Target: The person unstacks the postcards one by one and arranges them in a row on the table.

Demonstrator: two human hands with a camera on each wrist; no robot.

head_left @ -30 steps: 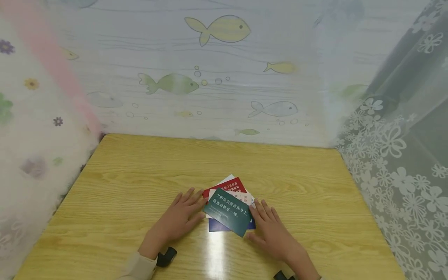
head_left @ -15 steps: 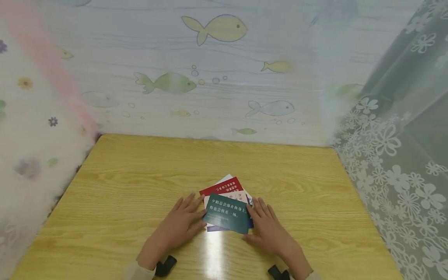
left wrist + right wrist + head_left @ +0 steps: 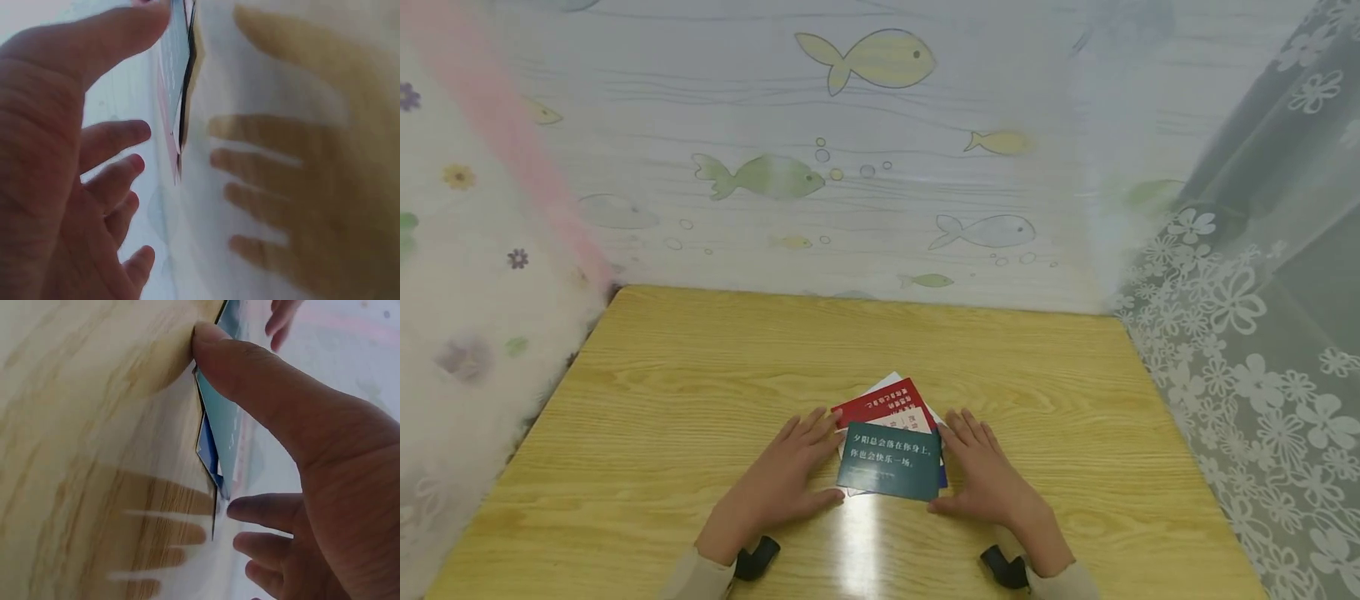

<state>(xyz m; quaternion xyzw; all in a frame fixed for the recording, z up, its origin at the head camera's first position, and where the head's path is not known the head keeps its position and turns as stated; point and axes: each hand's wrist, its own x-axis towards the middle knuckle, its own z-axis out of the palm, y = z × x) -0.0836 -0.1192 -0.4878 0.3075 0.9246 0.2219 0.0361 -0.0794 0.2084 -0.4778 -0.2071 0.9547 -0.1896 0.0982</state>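
A loose, fanned pile of printed cards lies near the front of the wooden table (image 3: 700, 367). On top is a dark green card (image 3: 891, 471) with white lettering. Behind it show a pale pink card (image 3: 910, 419), a red card (image 3: 880, 400) and a white card corner (image 3: 889, 381); a blue card (image 3: 207, 447) peeks out beneath. My left hand (image 3: 786, 471) is spread along the pile's left side, fingers apart and thumb near the green card's lower left corner. My right hand (image 3: 988, 479) mirrors it on the right, with its thumb at the lower right corner.
A fish-patterned cloth (image 3: 850, 167) hangs at the table's back edge. White lace curtain (image 3: 1240, 333) borders the right side, and a flowered cloth (image 3: 490, 292) the left. Black wrist straps with cameras (image 3: 756, 558) sit on both wrists.
The green top card has turned from a slant to nearly straight and covers more of the blue card. Both hands have shifted slightly around the pile, staying at its sides.
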